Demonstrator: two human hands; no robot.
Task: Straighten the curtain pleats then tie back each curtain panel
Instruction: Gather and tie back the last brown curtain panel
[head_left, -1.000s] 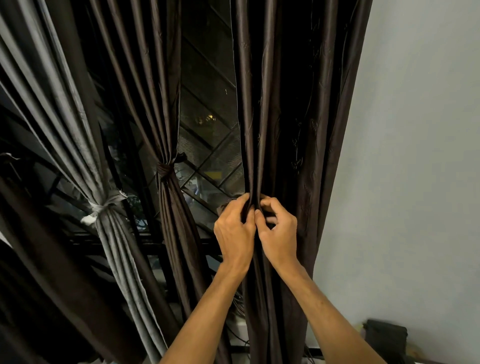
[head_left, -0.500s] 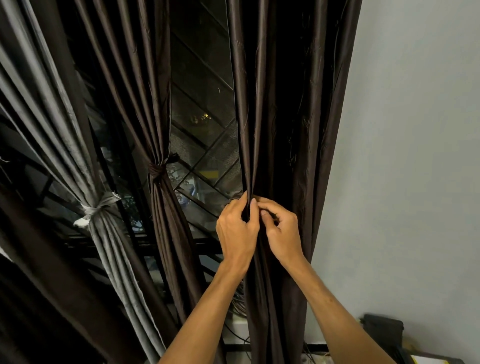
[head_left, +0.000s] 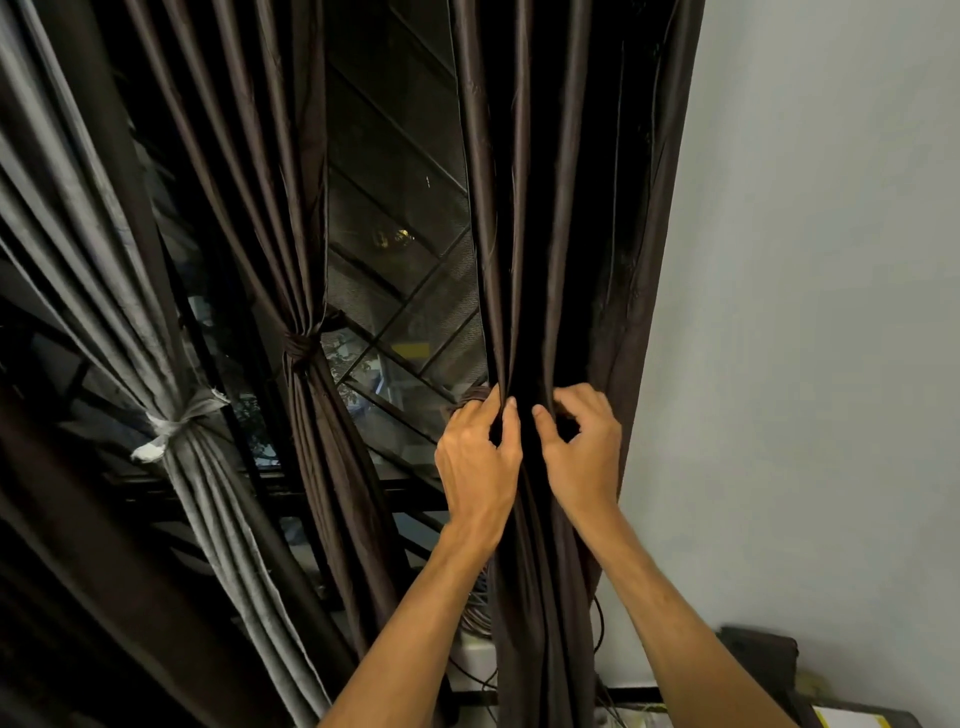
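Fabric of the rightmost dark brown curtain panel hangs in long pleats beside the pale wall, gathered narrow at mid-height where both hands work on it. The left hand is curled, thumb and fingers pinching folds at the panel's left edge, and a dark strip of cloth shows just above its knuckles, touching them. The right hand is curled too, fingertips hooked into the folds just beside the left, with a narrow band of curtain between the two. To the left, in front of the window grille, a second dark panel is cinched by a dark tie. Farther left, a grey curtain is bound with a pale knotted strip.
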